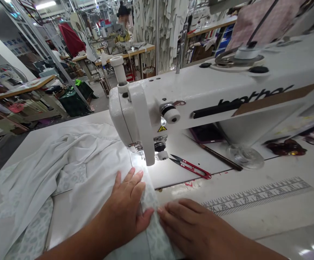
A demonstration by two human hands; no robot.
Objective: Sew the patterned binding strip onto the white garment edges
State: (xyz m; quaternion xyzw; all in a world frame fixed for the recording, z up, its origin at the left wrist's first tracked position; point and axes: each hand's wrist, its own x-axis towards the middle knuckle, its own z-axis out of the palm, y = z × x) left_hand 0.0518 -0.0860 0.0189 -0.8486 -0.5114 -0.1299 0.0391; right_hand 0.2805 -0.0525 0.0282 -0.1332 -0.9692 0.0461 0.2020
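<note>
White fabric (97, 180) with a pale green spotted band (157, 231) runs under the lit needle area of a white sewing machine (146, 119). My left hand (126, 206) lies flat on the fabric just in front of the presser foot, fingers spread and thumb on the band. At the band's right edge is my right hand (192, 224), its fingers pressed together and the fingertips on the edge; its thumb is hidden. The needle and foot are mostly covered by the machine head and glare.
Red-handled thread snips (191, 168) and a thin brown-handled tool (222, 157) lie right of the needle. A printed ruler strip (257, 196) is on the tabletop. A clear round bobbin-like disc (245, 157) sits by the machine's column. Other sewing tables and hanging fabric stand behind.
</note>
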